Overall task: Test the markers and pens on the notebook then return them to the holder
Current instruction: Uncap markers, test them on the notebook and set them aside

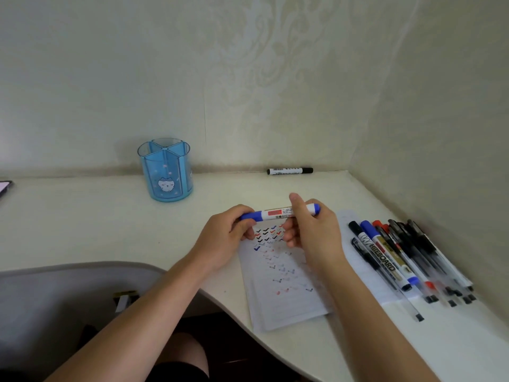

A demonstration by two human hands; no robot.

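Note:
A blue-capped whiteboard marker [275,213] lies level between both hands above the notebook [286,296]. My left hand [223,241] pinches its blue cap end. My right hand [311,235] grips the white barrel near the other blue end. The cap looks seated on the marker. The open notebook page carries several small black, red and blue check marks. The translucent blue holder [166,170], split into compartments, stands empty at the back left near the wall. A pile of markers and pens [407,260] lies on the notebook's right page.
A black-capped marker [289,170] lies alone against the back wall. A wall closes the desk's right side just behind the pen pile. The desk [82,221] has a curved front edge with a grey chair [63,299] below. A phone edge [5,187] shows far left.

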